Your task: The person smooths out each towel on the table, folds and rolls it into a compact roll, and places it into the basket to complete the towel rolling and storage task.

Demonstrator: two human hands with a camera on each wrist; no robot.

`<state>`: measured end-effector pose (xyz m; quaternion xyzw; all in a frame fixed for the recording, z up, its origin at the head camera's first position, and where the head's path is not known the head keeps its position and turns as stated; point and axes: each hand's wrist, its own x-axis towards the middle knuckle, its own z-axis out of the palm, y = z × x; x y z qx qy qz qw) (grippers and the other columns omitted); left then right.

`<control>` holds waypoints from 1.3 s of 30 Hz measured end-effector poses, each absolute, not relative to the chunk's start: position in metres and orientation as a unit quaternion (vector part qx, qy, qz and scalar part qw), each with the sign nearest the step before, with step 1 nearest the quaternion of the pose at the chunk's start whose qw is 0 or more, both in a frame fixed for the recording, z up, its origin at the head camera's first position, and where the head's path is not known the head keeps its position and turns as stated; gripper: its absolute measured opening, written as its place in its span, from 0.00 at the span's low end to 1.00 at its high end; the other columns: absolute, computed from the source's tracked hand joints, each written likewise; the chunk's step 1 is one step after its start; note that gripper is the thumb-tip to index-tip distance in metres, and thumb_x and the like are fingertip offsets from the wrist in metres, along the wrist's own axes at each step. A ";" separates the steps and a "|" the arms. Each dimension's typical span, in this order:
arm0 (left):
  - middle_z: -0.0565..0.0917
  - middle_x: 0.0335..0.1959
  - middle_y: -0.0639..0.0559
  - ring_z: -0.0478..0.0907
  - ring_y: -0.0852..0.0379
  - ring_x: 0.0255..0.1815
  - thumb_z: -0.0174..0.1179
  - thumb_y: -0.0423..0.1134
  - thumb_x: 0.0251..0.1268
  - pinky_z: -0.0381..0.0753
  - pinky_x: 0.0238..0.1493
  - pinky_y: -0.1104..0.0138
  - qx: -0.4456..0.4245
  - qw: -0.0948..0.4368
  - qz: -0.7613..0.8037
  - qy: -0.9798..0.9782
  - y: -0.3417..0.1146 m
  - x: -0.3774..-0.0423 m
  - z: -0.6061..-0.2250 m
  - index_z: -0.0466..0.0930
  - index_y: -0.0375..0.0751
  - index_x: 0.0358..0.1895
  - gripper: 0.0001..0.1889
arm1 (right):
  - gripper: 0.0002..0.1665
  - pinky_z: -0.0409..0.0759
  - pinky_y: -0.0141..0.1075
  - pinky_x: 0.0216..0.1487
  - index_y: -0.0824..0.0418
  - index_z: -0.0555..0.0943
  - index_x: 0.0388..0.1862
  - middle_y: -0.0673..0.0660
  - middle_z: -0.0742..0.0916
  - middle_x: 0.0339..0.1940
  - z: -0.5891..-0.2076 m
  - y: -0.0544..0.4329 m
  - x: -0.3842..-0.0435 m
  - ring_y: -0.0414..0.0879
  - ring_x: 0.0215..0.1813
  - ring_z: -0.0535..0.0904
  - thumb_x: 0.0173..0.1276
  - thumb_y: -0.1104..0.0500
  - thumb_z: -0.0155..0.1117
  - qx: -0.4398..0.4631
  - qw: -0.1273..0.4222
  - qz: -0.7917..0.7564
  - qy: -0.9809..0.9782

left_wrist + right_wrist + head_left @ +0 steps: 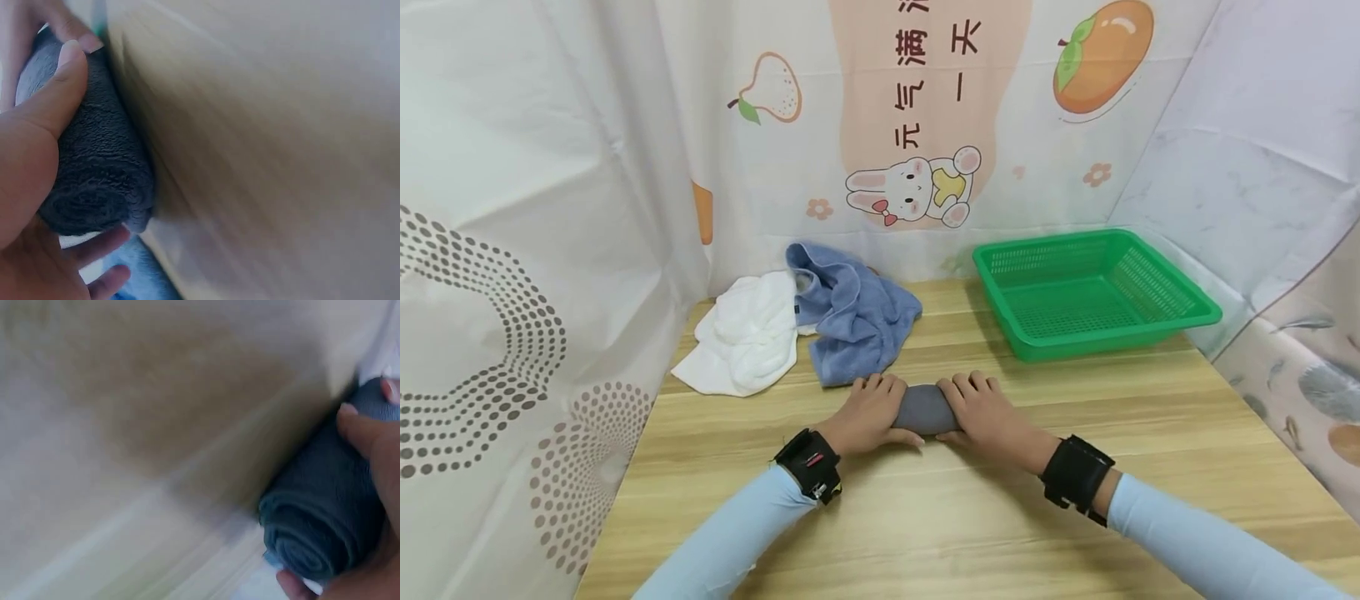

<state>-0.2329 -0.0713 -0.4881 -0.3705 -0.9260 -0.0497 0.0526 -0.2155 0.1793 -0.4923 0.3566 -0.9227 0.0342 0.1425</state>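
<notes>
A dark grey towel (927, 410), rolled into a short cylinder, lies across the middle of the table between both hands. My left hand (868, 414) grips its left end, thumb on the near side and fingers over the far side. At the other end, my right hand (988, 421) holds the roll in the same way. Spiral layers show at the end of the rolled towel (84, 206) in the left wrist view, and likewise on the towel (322, 506) in the right wrist view. Each thumb presses along the roll's side.
Behind the left hand lie a crumpled blue towel (865, 312) and a white towel (748, 333), side by side. A green plastic basket (1105, 337) stands at the back right of the wooden table (940, 525). Printed curtains (775, 183) hang around the table.
</notes>
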 end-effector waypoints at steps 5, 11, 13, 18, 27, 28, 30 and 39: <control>0.75 0.58 0.41 0.74 0.45 0.56 0.58 0.83 0.48 0.74 0.52 0.53 -0.421 0.150 0.058 -0.893 -0.056 -0.235 -0.488 0.73 0.36 0.65 0.55 | 0.43 0.74 0.58 0.49 0.67 0.69 0.69 0.62 0.78 0.56 -0.475 0.187 -0.234 0.59 0.54 0.73 0.69 0.39 0.70 0.371 -0.031 0.125 -0.920; 0.77 0.54 0.49 0.74 0.51 0.54 0.61 0.80 0.50 0.75 0.52 0.56 -0.410 0.105 0.035 -0.905 -0.051 -0.240 -0.490 0.71 0.41 0.66 0.51 | 0.46 0.73 0.55 0.51 0.65 0.70 0.70 0.61 0.77 0.58 -0.465 0.186 -0.246 0.56 0.54 0.72 0.68 0.35 0.69 0.362 -0.118 0.175 -0.908; 0.77 0.55 0.48 0.75 0.50 0.55 0.62 0.77 0.55 0.76 0.52 0.55 -0.410 0.091 0.032 -0.907 -0.052 -0.242 -0.489 0.72 0.41 0.66 0.48 | 0.52 0.74 0.55 0.48 0.65 0.70 0.69 0.62 0.76 0.55 -0.471 0.184 -0.241 0.57 0.52 0.72 0.61 0.29 0.71 0.377 -0.048 0.128 -0.916; 0.79 0.54 0.47 0.76 0.50 0.54 0.62 0.71 0.62 0.77 0.52 0.56 -0.425 0.058 0.007 -0.903 -0.053 -0.248 -0.488 0.72 0.39 0.64 0.42 | 0.57 0.73 0.52 0.44 0.63 0.72 0.65 0.63 0.75 0.49 -0.488 0.182 -0.227 0.59 0.47 0.70 0.51 0.23 0.74 0.389 0.141 0.015 -0.910; 0.75 0.56 0.48 0.72 0.51 0.56 0.71 0.69 0.55 0.76 0.55 0.56 -0.425 0.026 -0.055 -0.903 -0.061 -0.250 -0.490 0.69 0.42 0.69 0.46 | 0.43 0.76 0.51 0.49 0.64 0.75 0.62 0.58 0.77 0.51 -0.486 0.184 -0.241 0.54 0.50 0.73 0.61 0.36 0.76 0.422 0.045 0.091 -0.901; 0.74 0.56 0.48 0.71 0.51 0.56 0.71 0.68 0.55 0.76 0.55 0.56 -0.425 0.029 -0.050 -0.903 -0.062 -0.249 -0.490 0.68 0.43 0.69 0.46 | 0.41 0.76 0.49 0.48 0.63 0.76 0.61 0.57 0.77 0.50 -0.484 0.185 -0.244 0.52 0.49 0.74 0.62 0.36 0.75 0.423 -0.004 0.127 -0.897; 0.73 0.56 0.48 0.71 0.51 0.56 0.71 0.67 0.56 0.76 0.56 0.57 -0.429 0.035 -0.044 -0.902 -0.064 -0.247 -0.490 0.69 0.43 0.70 0.45 | 0.39 0.76 0.45 0.47 0.62 0.77 0.60 0.54 0.78 0.48 -0.481 0.188 -0.250 0.48 0.47 0.74 0.64 0.36 0.73 0.408 -0.087 0.190 -0.888; 0.79 0.53 0.47 0.75 0.52 0.52 0.76 0.59 0.54 0.75 0.57 0.60 -0.437 0.027 -0.073 -0.896 -0.067 -0.252 -0.494 0.71 0.39 0.66 0.42 | 0.54 0.76 0.52 0.48 0.62 0.74 0.64 0.58 0.76 0.47 -0.489 0.180 -0.235 0.54 0.47 0.73 0.53 0.25 0.74 0.400 0.091 0.054 -0.910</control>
